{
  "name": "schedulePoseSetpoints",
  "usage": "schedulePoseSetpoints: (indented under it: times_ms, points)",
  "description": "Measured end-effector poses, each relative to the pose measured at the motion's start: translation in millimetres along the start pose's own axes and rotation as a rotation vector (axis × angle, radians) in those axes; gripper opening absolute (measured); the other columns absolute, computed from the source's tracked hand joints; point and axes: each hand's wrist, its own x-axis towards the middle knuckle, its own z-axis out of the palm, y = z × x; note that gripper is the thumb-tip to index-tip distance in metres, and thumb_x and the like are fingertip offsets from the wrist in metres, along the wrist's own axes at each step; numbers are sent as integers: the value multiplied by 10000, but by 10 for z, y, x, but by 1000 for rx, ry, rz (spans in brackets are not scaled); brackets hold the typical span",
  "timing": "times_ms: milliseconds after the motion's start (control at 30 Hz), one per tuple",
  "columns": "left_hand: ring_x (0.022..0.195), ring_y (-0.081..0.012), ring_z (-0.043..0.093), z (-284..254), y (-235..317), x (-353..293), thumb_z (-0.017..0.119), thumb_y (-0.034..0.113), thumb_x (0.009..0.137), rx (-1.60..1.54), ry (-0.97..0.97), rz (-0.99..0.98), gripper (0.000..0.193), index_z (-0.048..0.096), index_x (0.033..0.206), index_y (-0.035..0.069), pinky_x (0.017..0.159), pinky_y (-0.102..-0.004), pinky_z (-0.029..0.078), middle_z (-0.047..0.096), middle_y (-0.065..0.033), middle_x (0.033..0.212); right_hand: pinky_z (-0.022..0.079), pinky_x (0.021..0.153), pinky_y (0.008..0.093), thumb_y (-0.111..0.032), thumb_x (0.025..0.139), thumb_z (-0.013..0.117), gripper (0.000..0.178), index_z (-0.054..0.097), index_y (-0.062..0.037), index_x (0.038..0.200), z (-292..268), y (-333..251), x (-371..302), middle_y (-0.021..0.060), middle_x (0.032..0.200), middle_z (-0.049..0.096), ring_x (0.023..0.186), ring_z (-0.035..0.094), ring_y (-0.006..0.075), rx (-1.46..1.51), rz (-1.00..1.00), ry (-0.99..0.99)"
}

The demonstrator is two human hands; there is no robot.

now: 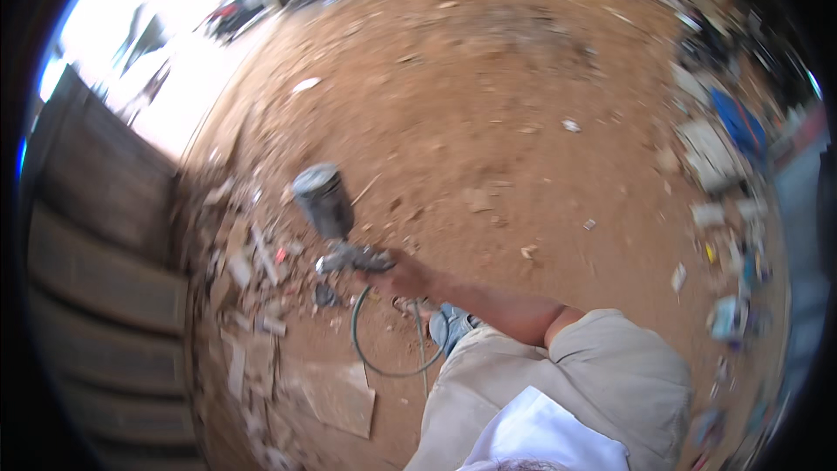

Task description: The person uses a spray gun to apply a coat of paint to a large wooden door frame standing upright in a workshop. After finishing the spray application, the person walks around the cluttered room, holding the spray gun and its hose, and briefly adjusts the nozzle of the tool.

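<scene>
My right hand point(403, 274) is wrapped round the grip of a metal spray gun point(347, 258), held out to the left ahead of my body. A grey, paint-stained cup point(323, 202) sits upright on top of the gun. From below the hand a thin green hose point(359, 351) loops down and back toward my legs. The gun's nozzle end points left, toward dark brown wooden panels point(109, 270), and stands apart from them. Motion blurs the fingers a little, and the trigger is hidden. My left hand does not show.
Wood scraps and rubble point(253, 266) litter the brown dirt floor point(488, 122) beside the panels. A flat board point(336, 397) lies near my feet. Along the right wall are more debris and a blue object point(739, 126). A bright opening is at the far left.
</scene>
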Motion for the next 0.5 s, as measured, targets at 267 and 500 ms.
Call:
schedulePoseSetpoints:
  times_ms: [267, 500]
  points:
    - [802, -414, 657, -990, 415, 1088, 589, 358, 903, -379, 503, -149, 378, 641, 928, -15, 673, -485, 497, 672, -231, 813, 457, 952, 385, -179, 857, 707, 338, 652, -3, 1139, 1880, 279, 1729, 140, 1337, 537, 1130, 574, 292, -547, -277, -761]
    - [734, -391, 673, -2553, 913, 1546, 515, 348, 921, -343, 640, -53, 306, 646, 943, 72, 646, -510, 529, 667, -219, 776, 409, 1009, 373, -290, 910, 643, 483, 562, -19, 1302, 4497, 1019, 1536, 128, 1345, 546, 1219, 523, 257, -306, -124, -1449]
